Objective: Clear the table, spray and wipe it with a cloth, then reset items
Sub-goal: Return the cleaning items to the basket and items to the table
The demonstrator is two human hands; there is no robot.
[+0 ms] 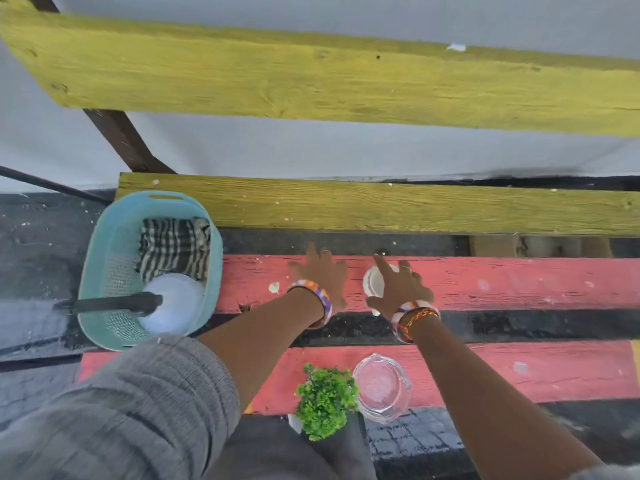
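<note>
Two hands are showing, the left hand (320, 277) and the right hand (398, 285), mid-frame; one cup (374, 281) is sitting under the right; one basket (104, 271) is lying at left, holding one striped cloth (175, 249) and one white bowl (176, 303); one plant (325, 400) and one glass dish (381, 388) are standing at lower centre.

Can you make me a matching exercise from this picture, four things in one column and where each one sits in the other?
Things:
1. striped cloth
2. glass bowl
3. small green plant
4. small white object

Places:
a. under the right hand
b. inside the teal basket
c. just left of the glass bowl
d. on the nearest pink plank

Pairs: 1-b, 2-d, 3-c, 4-a
</note>
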